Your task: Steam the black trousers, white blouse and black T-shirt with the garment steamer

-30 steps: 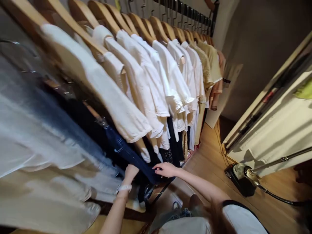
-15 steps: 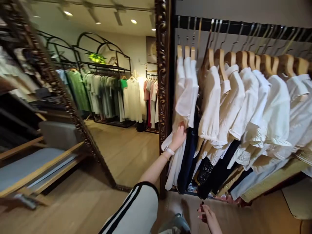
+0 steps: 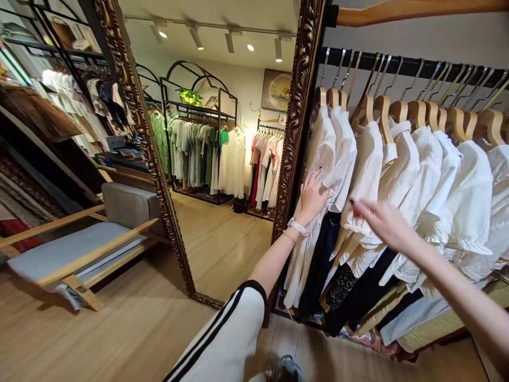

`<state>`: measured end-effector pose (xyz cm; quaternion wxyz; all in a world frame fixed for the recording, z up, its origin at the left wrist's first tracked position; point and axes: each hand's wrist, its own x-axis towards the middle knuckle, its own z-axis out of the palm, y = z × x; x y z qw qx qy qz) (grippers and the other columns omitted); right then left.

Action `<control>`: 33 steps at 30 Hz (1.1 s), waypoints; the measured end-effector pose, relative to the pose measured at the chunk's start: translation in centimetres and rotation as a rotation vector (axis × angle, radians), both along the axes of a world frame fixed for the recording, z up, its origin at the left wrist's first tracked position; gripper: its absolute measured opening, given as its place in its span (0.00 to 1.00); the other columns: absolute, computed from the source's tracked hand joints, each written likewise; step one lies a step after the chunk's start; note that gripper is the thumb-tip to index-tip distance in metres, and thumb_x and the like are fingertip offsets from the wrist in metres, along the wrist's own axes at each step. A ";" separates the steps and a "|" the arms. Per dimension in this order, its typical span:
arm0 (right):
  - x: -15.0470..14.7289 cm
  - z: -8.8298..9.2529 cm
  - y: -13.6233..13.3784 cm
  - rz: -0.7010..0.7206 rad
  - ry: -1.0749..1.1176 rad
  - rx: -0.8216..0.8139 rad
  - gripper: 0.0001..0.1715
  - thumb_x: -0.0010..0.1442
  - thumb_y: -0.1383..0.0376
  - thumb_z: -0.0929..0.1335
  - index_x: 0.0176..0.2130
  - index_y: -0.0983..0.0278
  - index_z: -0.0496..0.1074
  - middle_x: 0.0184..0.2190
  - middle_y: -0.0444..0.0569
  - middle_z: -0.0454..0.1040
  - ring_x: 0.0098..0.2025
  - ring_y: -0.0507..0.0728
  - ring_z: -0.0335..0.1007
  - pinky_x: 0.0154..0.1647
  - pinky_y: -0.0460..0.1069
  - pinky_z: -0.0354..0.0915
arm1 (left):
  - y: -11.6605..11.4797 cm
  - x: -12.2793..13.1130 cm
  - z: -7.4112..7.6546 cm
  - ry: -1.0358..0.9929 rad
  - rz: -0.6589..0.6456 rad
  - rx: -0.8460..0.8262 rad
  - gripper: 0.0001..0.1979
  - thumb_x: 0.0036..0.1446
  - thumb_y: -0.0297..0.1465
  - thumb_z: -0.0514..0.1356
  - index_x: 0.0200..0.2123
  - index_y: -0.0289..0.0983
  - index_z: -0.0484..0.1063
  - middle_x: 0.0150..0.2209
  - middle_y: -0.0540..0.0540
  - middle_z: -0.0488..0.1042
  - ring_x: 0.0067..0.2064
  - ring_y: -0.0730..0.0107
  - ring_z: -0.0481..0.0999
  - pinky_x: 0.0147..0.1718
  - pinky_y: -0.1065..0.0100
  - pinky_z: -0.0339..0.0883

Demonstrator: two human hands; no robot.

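Note:
My left hand lies with spread fingers against the sleeve of the first white shirt at the left end of a black clothes rail. A watch is on that wrist. My right hand is raised in front of the neighbouring white shirts, blurred by motion, fingers stretched toward them; nothing shows in it. The shirts hang on wooden hangers, with dark trousers and other garments hanging below them.
A tall mirror in an ornate dark frame leans left of the rail and reflects other racks of green, white and pink clothes. A wooden bench with a grey cushion stands at left on the wooden floor.
The view has swung from along the rail to its left end by the mirror. My left hand moved up onto the first white shirt; my right hand rose from near the floor toward the shirts.

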<state>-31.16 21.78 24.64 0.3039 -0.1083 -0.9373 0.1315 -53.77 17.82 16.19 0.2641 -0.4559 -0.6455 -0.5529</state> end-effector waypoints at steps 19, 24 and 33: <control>-13.7 9.0 10.1 -0.229 0.131 0.379 0.31 0.71 0.62 0.48 0.39 0.74 0.73 0.61 0.57 0.70 0.62 0.65 0.68 0.59 0.62 0.61 | 1.0 -2.9 4.1 -0.093 -0.350 0.167 0.24 0.65 0.30 0.57 0.64 0.40 0.61 0.69 0.38 0.62 0.71 0.54 0.59 0.68 0.51 0.56; -10.6 9.9 11.6 -0.268 0.054 0.341 0.11 0.64 0.66 0.66 0.45 0.64 0.75 0.57 0.51 0.75 0.58 0.62 0.71 0.59 0.59 0.64 | 0.2 -5.6 2.3 -0.175 -0.305 0.045 0.38 0.60 0.31 0.62 0.70 0.39 0.51 0.75 0.38 0.48 0.76 0.52 0.46 0.73 0.51 0.41; -8.8 11.9 13.2 -0.198 -0.030 0.232 0.21 0.58 0.67 0.71 0.51 0.52 0.73 0.60 0.37 0.73 0.51 0.56 0.67 0.60 0.56 0.59 | -0.3 -8.9 -1.9 -0.412 -0.497 0.108 0.42 0.61 0.32 0.64 0.72 0.45 0.46 0.75 0.43 0.48 0.76 0.55 0.42 0.74 0.55 0.38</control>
